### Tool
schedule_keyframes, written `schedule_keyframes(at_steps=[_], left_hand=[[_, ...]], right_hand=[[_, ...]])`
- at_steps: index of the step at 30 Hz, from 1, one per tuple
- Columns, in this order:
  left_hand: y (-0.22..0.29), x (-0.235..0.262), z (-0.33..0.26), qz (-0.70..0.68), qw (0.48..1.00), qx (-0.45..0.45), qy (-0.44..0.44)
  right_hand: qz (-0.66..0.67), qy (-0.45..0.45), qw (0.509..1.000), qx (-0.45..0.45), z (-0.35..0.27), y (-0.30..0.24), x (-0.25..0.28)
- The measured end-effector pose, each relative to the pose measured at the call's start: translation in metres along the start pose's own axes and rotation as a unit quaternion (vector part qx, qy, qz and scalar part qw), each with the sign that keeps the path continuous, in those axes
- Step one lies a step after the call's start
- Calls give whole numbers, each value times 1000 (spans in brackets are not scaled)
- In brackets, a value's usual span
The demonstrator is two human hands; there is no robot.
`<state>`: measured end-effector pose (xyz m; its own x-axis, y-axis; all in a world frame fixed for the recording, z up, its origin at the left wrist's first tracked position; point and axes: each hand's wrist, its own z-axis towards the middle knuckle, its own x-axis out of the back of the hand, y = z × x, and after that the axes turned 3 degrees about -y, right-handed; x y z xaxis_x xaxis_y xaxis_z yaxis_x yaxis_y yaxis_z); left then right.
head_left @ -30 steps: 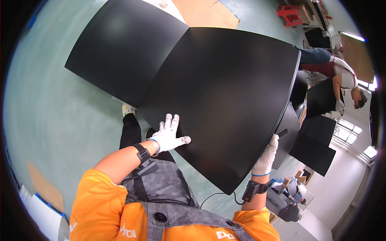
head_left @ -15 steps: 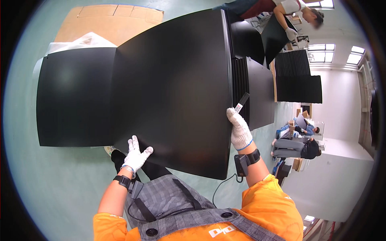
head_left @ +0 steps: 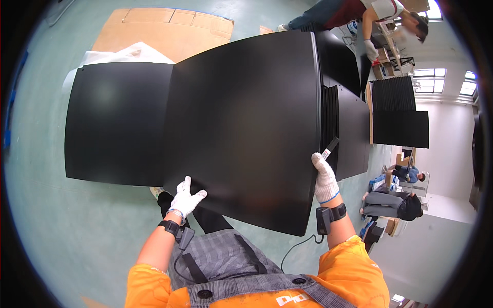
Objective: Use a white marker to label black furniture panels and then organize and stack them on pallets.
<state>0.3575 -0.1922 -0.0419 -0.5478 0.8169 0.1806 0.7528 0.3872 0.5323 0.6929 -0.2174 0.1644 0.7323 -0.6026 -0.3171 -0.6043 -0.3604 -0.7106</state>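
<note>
A large black panel (head_left: 241,128) fills the middle, its near edge toward me. My left hand (head_left: 187,199), in a white knit glove, rests at that near edge with its fingers spread. At the panel's right edge my right hand (head_left: 325,182), gloved alike, is closed on the edge with the thumb upward; its other fingers are mostly hidden. Beside that thumb a small black-and-white stick-shaped thing (head_left: 330,148) juts out, and whether the hand holds it is unclear. Another black panel (head_left: 115,123) lies to the left, touching or overlapped by the middle one.
Several stacked black panels (head_left: 330,110) stand just right of the large one. Farther right is another black stack (head_left: 400,126). Flattened cardboard (head_left: 169,28) and white wrapping (head_left: 136,54) lie beyond. A co-worker's gloved hand (head_left: 371,50) is at upper right; another person (head_left: 393,205) stands farther off.
The view has shifted, so the scene sits farther right and lower. My hands keep their places on the panel. The co-worker's black panel at upper right now shows as a narrower strip.
</note>
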Motion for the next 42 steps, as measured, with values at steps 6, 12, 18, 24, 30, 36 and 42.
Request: schedule_keyframes(at_steps=[6, 12, 18, 24, 30, 36, 42], left_hand=[[0, 8, 1, 3, 1000, 19, 13], [-7, 15, 3, -13, 1000, -4, 18], [6, 31, -21, -136, 988, -20, -66], [55, 65, -86, -234, 962, -69, -122], [97, 112, -159, 112, 969, -220, -23], [88, 153, -199, 330, 922, -180, 88], [96, 154, -214, 174, 966, -181, 57]], right_hand=[[-21, 16, 1000, 13, -7, -2, -11], [-59, -24, 998, -9, -29, -15, -56], [-257, -75, 962, 56, -48, -27, -112], [-327, -128, 934, 57, -75, -33, -171], [-398, -141, 904, 70, -70, 1, -207], [-449, -158, 878, 46, -82, 3, -249], [-407, -186, 893, 42, -86, 7, -260]])
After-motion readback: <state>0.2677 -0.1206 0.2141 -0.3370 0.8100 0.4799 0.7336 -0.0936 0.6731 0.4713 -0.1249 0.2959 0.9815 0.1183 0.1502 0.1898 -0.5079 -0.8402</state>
